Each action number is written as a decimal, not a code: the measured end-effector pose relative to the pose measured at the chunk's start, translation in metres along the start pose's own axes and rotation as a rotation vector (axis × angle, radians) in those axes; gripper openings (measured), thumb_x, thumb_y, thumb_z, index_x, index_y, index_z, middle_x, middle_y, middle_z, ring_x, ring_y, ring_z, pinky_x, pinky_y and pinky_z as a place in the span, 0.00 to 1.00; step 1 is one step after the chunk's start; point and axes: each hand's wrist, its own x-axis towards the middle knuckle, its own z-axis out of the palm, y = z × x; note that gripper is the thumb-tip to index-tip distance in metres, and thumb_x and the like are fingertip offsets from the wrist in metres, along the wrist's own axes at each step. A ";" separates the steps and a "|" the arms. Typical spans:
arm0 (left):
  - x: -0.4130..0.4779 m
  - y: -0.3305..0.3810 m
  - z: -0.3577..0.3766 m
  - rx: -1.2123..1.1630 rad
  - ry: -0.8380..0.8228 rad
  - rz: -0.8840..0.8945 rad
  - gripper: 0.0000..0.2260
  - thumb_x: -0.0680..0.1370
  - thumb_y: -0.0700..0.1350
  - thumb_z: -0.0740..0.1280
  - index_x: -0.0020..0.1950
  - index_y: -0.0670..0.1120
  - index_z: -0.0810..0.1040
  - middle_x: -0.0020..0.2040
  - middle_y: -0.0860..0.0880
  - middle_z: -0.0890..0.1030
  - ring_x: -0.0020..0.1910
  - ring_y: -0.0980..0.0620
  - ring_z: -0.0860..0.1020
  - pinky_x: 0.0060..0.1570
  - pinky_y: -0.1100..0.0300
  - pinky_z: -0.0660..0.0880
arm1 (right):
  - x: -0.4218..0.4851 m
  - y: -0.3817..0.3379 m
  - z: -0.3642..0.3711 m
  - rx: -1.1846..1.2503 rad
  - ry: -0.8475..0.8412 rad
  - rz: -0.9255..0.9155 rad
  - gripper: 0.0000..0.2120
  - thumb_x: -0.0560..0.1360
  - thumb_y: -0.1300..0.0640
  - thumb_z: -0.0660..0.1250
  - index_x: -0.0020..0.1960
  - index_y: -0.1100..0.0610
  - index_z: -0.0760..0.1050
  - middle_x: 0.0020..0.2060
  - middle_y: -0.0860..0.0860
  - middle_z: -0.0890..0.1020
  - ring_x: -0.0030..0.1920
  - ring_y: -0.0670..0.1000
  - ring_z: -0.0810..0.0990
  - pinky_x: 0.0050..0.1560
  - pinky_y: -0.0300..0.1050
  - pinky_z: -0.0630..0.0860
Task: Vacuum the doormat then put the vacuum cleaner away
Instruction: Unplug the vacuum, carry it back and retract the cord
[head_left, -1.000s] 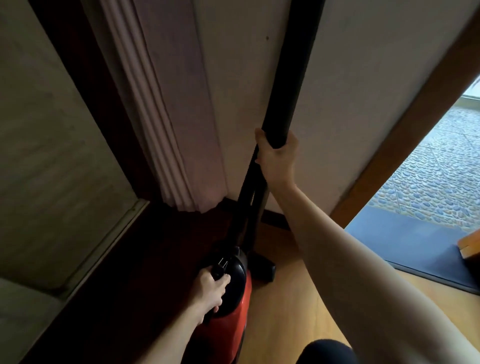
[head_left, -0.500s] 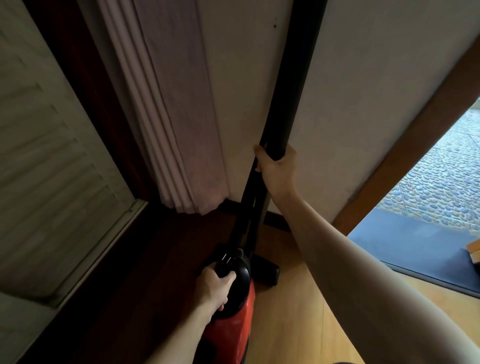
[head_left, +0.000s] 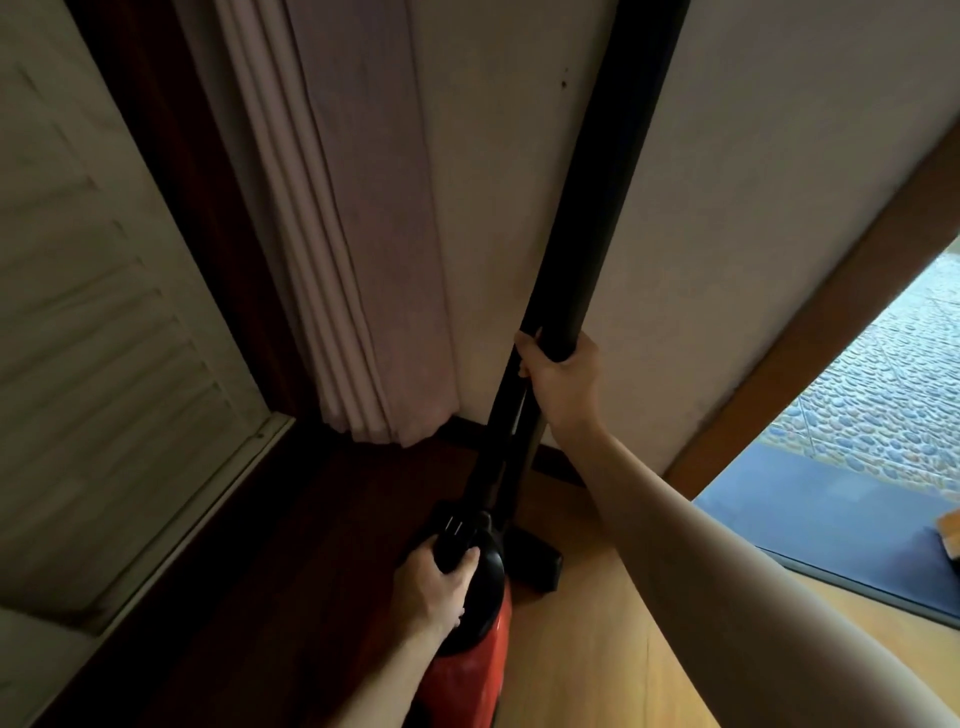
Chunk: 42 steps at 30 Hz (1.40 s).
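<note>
The vacuum cleaner (head_left: 467, 670) stands at the near centre on the wooden floor (head_left: 597, 649), and its tube (head_left: 597, 208) rises up and away in front of the wall (head_left: 753, 208). The floor head (head_left: 535, 566) lies just right of the body, at the wall's foot. The left hand (head_left: 431, 592) grips the handle (head_left: 454, 540) on top of the body; the right hand (head_left: 561, 384) grips the tube higher up. A curtain (head_left: 363, 234) hangs left of the tube, with a louvred shutter (head_left: 104, 364) further left. At the right, the doormat (head_left: 831, 530) lies in the doorway, beyond the door frame (head_left: 831, 312), with pebble paving (head_left: 883, 395) behind it.
</note>
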 end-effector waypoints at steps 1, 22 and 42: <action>-0.001 0.000 -0.001 -0.003 0.003 0.000 0.07 0.77 0.50 0.72 0.48 0.46 0.80 0.31 0.49 0.80 0.20 0.57 0.76 0.21 0.63 0.73 | -0.001 0.000 -0.001 -0.002 -0.004 -0.002 0.09 0.76 0.62 0.73 0.42 0.60 0.73 0.35 0.59 0.77 0.33 0.50 0.78 0.35 0.43 0.79; 0.001 -0.003 -0.035 0.187 0.107 0.012 0.11 0.82 0.45 0.64 0.62 0.44 0.77 0.55 0.45 0.83 0.53 0.45 0.81 0.53 0.54 0.75 | -0.033 0.001 -0.042 -0.112 -0.063 -0.034 0.33 0.71 0.52 0.79 0.71 0.47 0.69 0.62 0.44 0.79 0.62 0.42 0.77 0.63 0.45 0.75; -0.047 -0.048 -0.106 -0.096 -0.099 0.198 0.09 0.80 0.39 0.67 0.60 0.40 0.78 0.43 0.47 0.81 0.27 0.57 0.78 0.31 0.56 0.81 | -0.217 0.069 -0.052 -0.350 -0.242 0.007 0.31 0.72 0.51 0.76 0.72 0.46 0.68 0.64 0.50 0.76 0.62 0.47 0.78 0.64 0.53 0.78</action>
